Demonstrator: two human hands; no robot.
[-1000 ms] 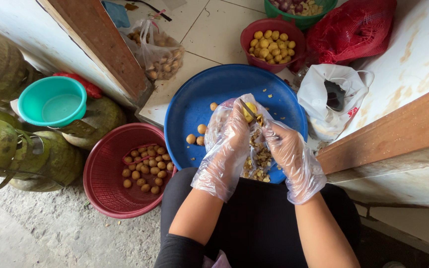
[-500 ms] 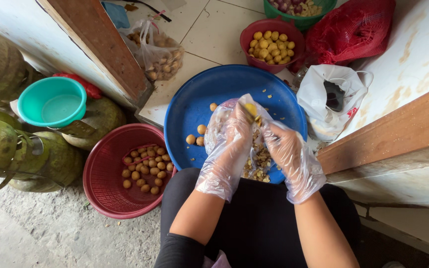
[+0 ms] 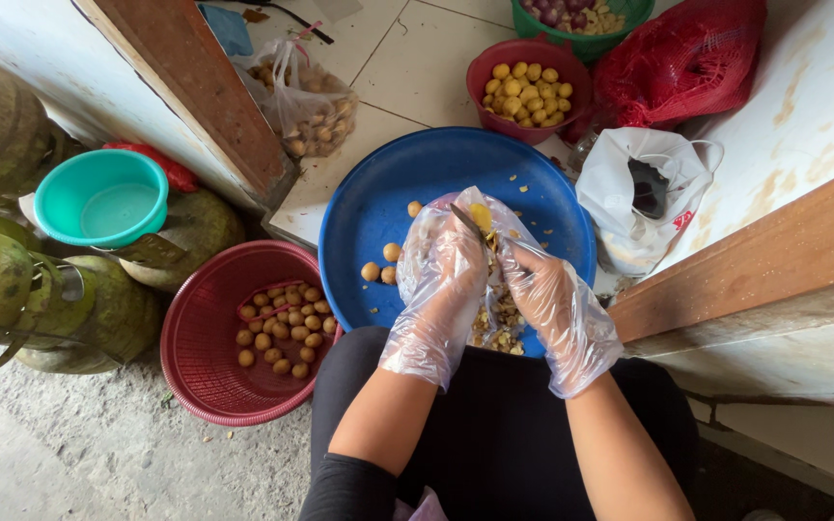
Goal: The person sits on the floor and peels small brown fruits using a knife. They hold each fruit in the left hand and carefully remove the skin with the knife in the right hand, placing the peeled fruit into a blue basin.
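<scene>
Both my hands wear loose clear plastic gloves and meet over a big blue basin [image 3: 378, 193]. My left hand [image 3: 441, 289] grips a small, partly peeled yellow potato [image 3: 481, 214]. My right hand [image 3: 557, 309] holds a small knife [image 3: 465, 224] with its blade against that potato. Peelings [image 3: 502, 328] are piled in the basin under my hands. Three unpeeled brown potatoes [image 3: 383, 265] lie loose on the basin floor to the left of my left hand.
A red basket [image 3: 195, 371] of brown potatoes stands at the left, a red bowl [image 3: 480, 82] of peeled yellow ones behind the basin. Also around: a teal bowl [image 3: 100, 198], green gas cylinders [image 3: 2, 280], a bagged potato lot [image 3: 311, 101], a white bag [image 3: 639, 193], a red mesh sack [image 3: 678, 63], wooden beams.
My hands have shifted only slightly as they work the potato; the knife blade now lies a little further left across it. Nothing else has moved.
</scene>
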